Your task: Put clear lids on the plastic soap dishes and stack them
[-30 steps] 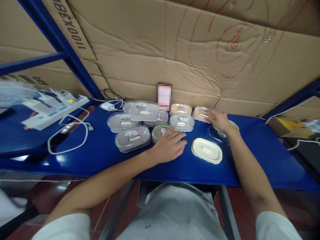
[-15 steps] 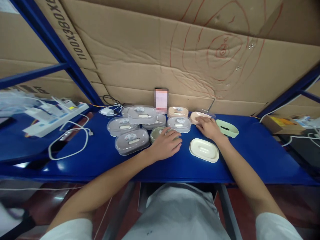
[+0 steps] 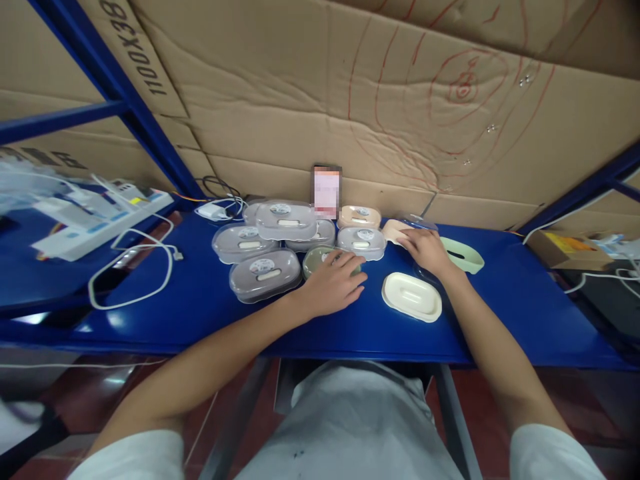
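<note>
My left hand (image 3: 336,283) lies with its fingers stretched over an olive-green oval case (image 3: 314,259), hiding much of it. Farther right, my right hand (image 3: 426,250) grips a peach oval case part (image 3: 395,231) by its near right side; the part looks slightly tilted. A clear cover (image 3: 419,220) lies just behind that hand. Close by on the right is a light green oval piece (image 3: 467,257) with a dark slot. A cream oval tray (image 3: 413,298) rests on the table nearer to me, between my forearms.
Several grey-lilac cases with clear covers (image 3: 265,275) are grouped and partly stacked at left. A peach covered case (image 3: 359,216) stands behind. A phone (image 3: 327,192) leans on the cardboard wall (image 3: 260,100). A power strip (image 3: 100,227) and white cable lie left on the blue table (image 3: 330,337).
The peach part has tilted and shifted slightly in my right hand. My left hand stays over the olive-green case. The whole view has moved a little.
</note>
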Available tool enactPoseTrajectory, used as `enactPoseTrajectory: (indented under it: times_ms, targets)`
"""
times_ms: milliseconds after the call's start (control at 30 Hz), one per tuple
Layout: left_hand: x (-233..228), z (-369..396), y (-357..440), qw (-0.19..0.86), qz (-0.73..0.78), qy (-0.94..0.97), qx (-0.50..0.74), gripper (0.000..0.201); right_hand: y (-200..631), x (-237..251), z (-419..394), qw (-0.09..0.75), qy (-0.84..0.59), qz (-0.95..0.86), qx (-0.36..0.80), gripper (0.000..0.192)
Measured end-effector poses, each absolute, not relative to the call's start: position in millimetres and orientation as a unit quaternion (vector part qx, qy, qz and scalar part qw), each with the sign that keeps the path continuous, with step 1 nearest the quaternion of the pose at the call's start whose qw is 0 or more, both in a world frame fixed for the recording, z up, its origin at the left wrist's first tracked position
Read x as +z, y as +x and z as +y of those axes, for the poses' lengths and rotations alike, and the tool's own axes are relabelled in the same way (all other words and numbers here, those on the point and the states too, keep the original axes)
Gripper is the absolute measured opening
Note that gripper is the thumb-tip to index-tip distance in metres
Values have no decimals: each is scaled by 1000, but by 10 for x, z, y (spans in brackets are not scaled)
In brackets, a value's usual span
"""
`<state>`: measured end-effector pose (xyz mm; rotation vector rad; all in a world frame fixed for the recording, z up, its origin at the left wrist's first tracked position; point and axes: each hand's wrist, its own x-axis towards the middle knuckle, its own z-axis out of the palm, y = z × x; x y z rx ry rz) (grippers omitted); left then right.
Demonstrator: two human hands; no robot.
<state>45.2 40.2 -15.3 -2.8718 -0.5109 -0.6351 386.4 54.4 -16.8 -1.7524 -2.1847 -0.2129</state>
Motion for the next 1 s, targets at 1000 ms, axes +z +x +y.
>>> enactPoseTrajectory:
  times_ms: [1000]
  targets:
    - [-110,392,448,42,-161,-959,-231,23,3781,22,407,262,-618,-730,-129,54]
